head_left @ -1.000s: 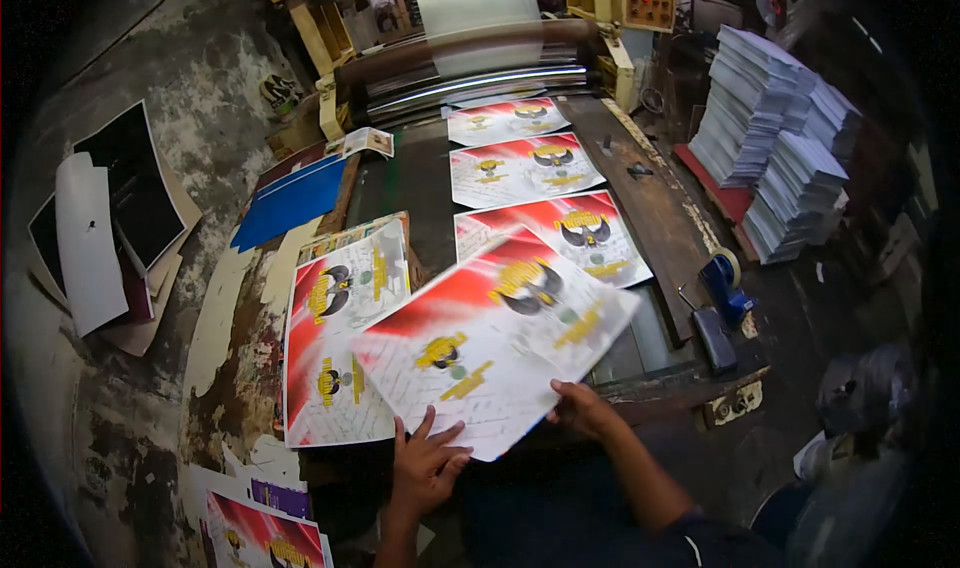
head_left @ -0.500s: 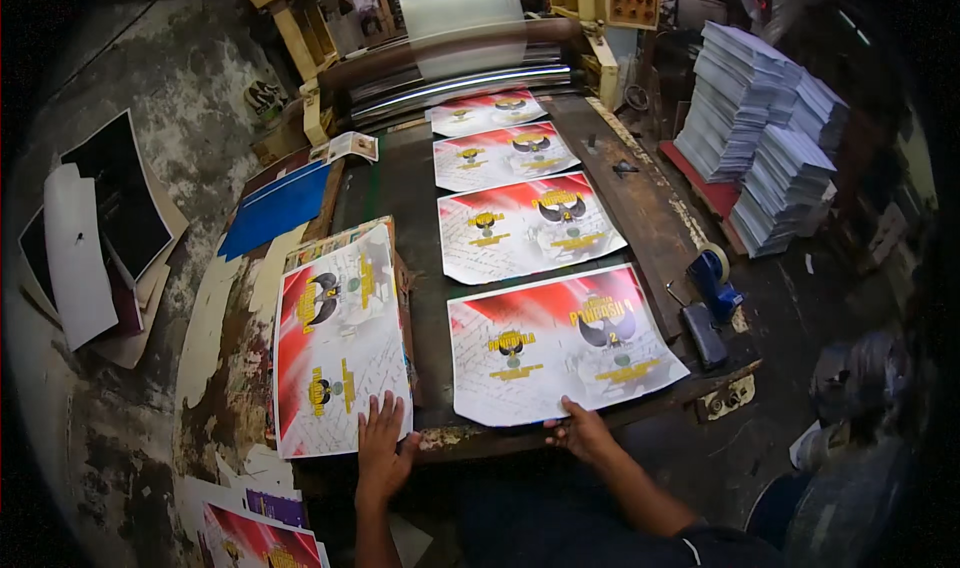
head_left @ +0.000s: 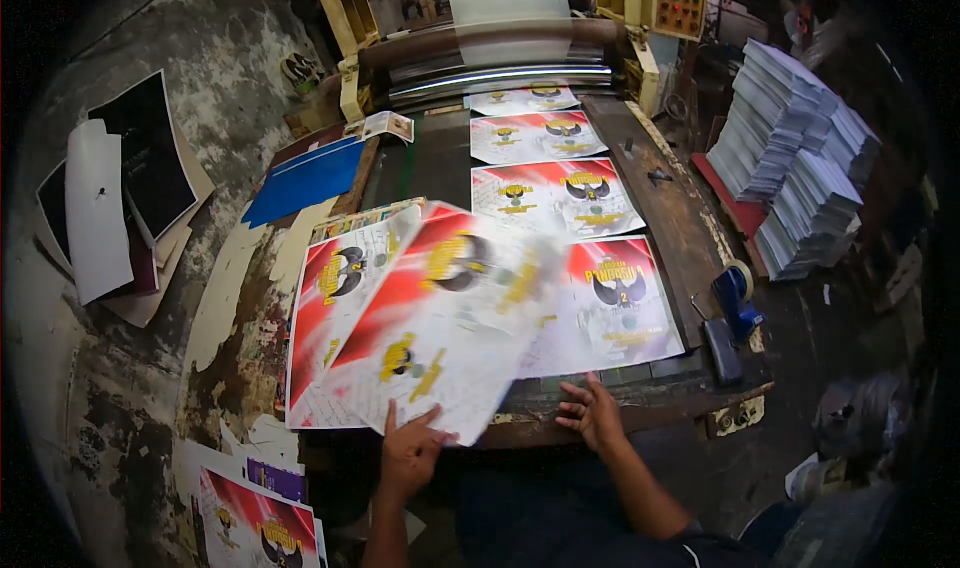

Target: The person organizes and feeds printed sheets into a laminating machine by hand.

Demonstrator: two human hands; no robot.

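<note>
My left hand (head_left: 410,453) grips the near edge of a red, white and yellow printed sheet (head_left: 450,318), which is lifted and blurred between the stack and the belt. It partly covers the stack of like sheets (head_left: 335,288) on the left. My right hand (head_left: 592,413) rests with fingers spread on the table's front edge, just below the nearest sheet on the belt (head_left: 620,303). Three more sheets (head_left: 555,193) lie in a row on the belt toward the machine's rollers (head_left: 500,58).
A blue tape dispenser (head_left: 735,298) sits at the table's right front corner. Tall white paper stacks (head_left: 800,158) stand to the right. A blue folder (head_left: 300,178) and black and white sheets (head_left: 120,188) lie left. More printed sheets (head_left: 260,523) lie at lower left.
The sheet both hands held was laid on the belt and has moved forward. My left hand has lifted another sheet off the stack and swings it rightward; my right hand stays at the front edge.
</note>
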